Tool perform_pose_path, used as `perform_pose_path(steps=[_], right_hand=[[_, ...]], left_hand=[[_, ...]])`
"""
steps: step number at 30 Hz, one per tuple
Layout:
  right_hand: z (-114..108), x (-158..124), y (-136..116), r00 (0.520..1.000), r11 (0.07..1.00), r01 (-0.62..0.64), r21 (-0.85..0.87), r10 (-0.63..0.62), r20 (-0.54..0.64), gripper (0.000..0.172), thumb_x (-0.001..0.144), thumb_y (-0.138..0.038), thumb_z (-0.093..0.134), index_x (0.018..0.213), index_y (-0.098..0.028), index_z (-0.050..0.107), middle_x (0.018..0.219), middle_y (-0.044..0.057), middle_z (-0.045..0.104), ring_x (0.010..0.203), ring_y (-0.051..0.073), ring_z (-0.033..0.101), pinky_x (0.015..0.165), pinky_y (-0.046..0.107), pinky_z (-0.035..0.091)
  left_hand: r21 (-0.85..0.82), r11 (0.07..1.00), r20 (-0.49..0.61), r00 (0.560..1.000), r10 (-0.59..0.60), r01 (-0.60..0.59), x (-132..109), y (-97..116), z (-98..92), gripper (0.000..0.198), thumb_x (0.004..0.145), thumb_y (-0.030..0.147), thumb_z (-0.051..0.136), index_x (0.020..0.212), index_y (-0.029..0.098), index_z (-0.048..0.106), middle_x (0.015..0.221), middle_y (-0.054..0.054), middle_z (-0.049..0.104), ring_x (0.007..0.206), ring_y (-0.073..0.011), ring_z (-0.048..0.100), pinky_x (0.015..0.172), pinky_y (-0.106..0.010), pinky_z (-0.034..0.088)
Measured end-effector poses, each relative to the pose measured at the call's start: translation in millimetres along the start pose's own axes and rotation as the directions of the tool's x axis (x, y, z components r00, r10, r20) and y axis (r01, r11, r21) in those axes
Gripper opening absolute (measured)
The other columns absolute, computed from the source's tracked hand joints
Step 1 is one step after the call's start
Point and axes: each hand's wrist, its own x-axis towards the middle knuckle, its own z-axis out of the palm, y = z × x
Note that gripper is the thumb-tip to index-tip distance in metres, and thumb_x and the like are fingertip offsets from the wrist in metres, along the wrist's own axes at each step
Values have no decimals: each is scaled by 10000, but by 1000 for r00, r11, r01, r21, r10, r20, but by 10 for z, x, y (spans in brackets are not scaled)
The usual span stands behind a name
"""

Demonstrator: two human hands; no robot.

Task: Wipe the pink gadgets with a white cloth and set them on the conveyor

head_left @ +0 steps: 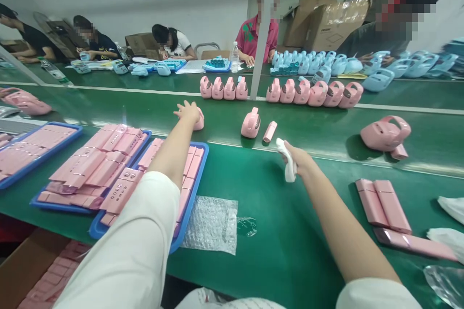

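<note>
My left hand (pixel 187 112) reaches out over the far strip of the green table with its fingers spread. Just past it, partly hidden by the hand, is a pink rounded housing (pixel 199 120); whether they touch I cannot tell. My right hand (pixel 299 155) is closed around a folded white cloth (pixel 289 163), held above the near part of the table. Between the hands stand a pink housing with a loop handle (pixel 250 124) and a small pink block (pixel 270 132) beside it.
Blue trays (pixel 203 169) full of pink oblong parts lie at left, near a bubble-wrap sheet (pixel 213 224). At right are pink bars (pixel 391 205) and another handled housing (pixel 384 133). Pink housings (pixel 295 91) line a rail; a post (pixel 264 29) rises there. Several people sit opposite.
</note>
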Motion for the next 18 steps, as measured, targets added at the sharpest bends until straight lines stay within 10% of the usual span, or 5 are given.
perform_pose_path(steps=[6,11,14,18], right_hand=[[-542,-819,364,979,942,-193,275,204,-10,46,827,-144,552,825,-170,590,635,30,671,580,169,661,583,282,587],[-485,-1606,715,949,838,-221,499,303,-89,214,794,-187,490,978,-187,598,872,77,737,1027,221,691,887,394,583],[-457,-2074,819,952,874,-230,428,293,-86,247,723,-277,543,950,-209,609,954,111,734,1161,290,628,935,455,555],[-1048,-2510,530,929,930,-60,362,185,-321,350,790,-363,454,1105,-265,572,1193,111,667,1307,267,512,967,468,521]], left_hand=[[92,993,2,998,67,-67,-131,-170,-38,412,826,122,509,1234,156,553,1298,-212,512,1220,-372,521,985,-456,430],[75,922,66,924,376,-380,-404,-28,-243,389,768,109,502,1133,187,609,1202,-127,568,1079,-285,588,923,-382,446],[-2,798,132,791,597,-602,-724,97,-279,355,739,88,481,1021,223,648,1170,-52,600,1028,-209,587,867,-291,442],[-82,483,177,464,868,-872,-1389,272,-206,298,710,70,469,876,229,659,1216,-27,602,971,-186,587,756,-261,429]])
